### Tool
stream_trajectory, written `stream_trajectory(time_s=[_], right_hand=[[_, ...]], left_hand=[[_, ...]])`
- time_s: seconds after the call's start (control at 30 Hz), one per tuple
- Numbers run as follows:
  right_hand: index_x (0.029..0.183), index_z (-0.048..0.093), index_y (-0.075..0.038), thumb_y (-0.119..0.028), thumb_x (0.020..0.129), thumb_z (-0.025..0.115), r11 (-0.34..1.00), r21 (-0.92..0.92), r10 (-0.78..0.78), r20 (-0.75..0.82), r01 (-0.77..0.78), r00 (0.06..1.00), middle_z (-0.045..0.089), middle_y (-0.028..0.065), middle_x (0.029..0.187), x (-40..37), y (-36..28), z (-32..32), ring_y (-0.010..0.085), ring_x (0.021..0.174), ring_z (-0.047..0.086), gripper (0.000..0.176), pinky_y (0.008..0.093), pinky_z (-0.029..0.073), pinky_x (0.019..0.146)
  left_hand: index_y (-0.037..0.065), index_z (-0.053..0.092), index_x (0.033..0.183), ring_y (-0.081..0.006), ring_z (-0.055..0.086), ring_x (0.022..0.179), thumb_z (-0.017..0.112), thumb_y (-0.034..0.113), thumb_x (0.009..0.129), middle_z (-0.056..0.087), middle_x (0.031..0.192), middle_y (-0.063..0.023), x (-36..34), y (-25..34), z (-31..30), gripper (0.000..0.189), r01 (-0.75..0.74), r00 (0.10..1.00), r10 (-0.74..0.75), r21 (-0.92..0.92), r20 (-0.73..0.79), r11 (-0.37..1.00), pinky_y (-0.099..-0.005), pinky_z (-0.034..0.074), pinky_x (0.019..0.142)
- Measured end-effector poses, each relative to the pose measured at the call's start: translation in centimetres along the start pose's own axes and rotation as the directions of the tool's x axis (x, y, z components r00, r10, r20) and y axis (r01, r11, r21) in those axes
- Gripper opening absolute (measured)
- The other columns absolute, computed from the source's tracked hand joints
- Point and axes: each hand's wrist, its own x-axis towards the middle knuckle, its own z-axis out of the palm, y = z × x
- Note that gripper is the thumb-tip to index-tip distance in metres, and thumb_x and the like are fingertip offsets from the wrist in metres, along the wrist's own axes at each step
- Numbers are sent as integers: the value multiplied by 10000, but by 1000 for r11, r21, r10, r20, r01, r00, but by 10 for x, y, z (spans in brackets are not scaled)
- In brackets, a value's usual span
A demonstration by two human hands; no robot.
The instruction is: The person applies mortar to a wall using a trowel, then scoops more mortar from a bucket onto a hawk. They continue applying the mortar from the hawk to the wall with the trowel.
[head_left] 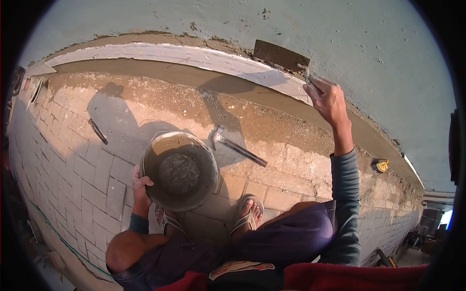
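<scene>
My right hand (328,101) is closed around the handle of a trowel (281,56), the handle mostly hidden by my fingers. The trowel's dark flat blade lies against the wall, just above a long white board (170,52). Wet mortar (121,41) runs in a rough line along the board's upper edge. My left hand (141,186) grips the rim of a bucket (213,172) on its left side, thumb over the edge. Grey mortar (178,173) sits in a mound inside the bucket, which is in front of my feet.
A hammer (240,149) lies on the paving right of the bucket. A dark slim tool (98,131) lies to the left. A yellow object (382,166), perhaps a tape measure, rests near the wall base. Loose sandy dirt (272,121) borders the pavers (87,179).
</scene>
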Motion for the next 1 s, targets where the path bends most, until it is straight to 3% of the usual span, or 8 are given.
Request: stream_trajectory(time_s=[0.13, 0.33, 0.43, 0.63, 0.7, 0.93, 1.0], right_hand=[[1006, 730, -20, -232, 905, 718, 996, -81, -50, -39, 46, 998, 703, 169, 884, 5, 3, 7, 409, 787, 667, 235, 465, 529, 685], [992, 727, -15, -225, 910, 708, 999, 44, -20, -44, 22, 999, 694, 187, 871, 0, 4, -4, 420, 790, 658, 226, 465, 525, 677], [999, 733, -13, -224, 907, 712, 997, -56, -46, -40, 44, 998, 698, 197, 876, 4, 10, 0, 418, 777, 658, 231, 455, 525, 676], [1023, 743, -18, -221, 901, 717, 985, 150, 84, -13, -81, 996, 701, 198, 884, -6, 2, -7, 403, 764, 668, 238, 453, 527, 673], [1045, 748, -17, -223, 901, 719, 999, -43, -33, 3, 33, 999, 717, 182, 903, -4, 8, -1, 395, 777, 685, 253, 445, 542, 682], [1066, 750, -25, -226, 900, 720, 999, 22, 29, -15, -29, 999, 728, 170, 926, -9, -1, 0, 394, 801, 700, 263, 449, 560, 697], [1070, 752, -31, -223, 903, 715, 999, -33, 28, -38, -29, 999, 730, 171, 941, -9, -2, 1, 390, 817, 705, 257, 446, 561, 703]], left_hand=[[21, 550, 1134, -218, 656, 906, 466, -62, 633, 658, 1059, -115, -1, 2, 6, 514, -2, 1000, 2, -7, -7, 1000, -319, 563, 818], [19, 550, 1138, -228, 661, 919, 465, -64, 624, 660, 1070, -120, -3, 2, 5, 527, -1, 1000, 1, 1, -23, 1000, -326, 568, 846], [17, 551, 1143, -230, 663, 920, 469, -62, 624, 661, 1075, -120, -2, 6, 13, 531, -3, 1000, 3, -5, -16, 1000, -328, 570, 854], [16, 549, 1128, -229, 661, 920, 469, -61, 631, 660, 1075, -127, -3, 4, 8, 509, 5, 1000, -5, -1, -12, 1000, -328, 568, 857], [13, 549, 1129, -228, 659, 915, 470, -60, 633, 659, 1075, -131, -2, 5, 8, 507, -3, 1000, 4, 30, -24, 1000, -325, 566, 853], [16, 549, 1125, -232, 660, 912, 468, -61, 628, 660, 1067, -132, -3, 7, 12, 509, -6, 1000, 6, -13, -22, 1000, -327, 567, 847], [19, 546, 1109, -237, 662, 921, 467, -62, 626, 661, 1071, -137, -2, 4, 8, 496, -10, 1000, 11, 15, -18, 1000, -330, 566, 855]])
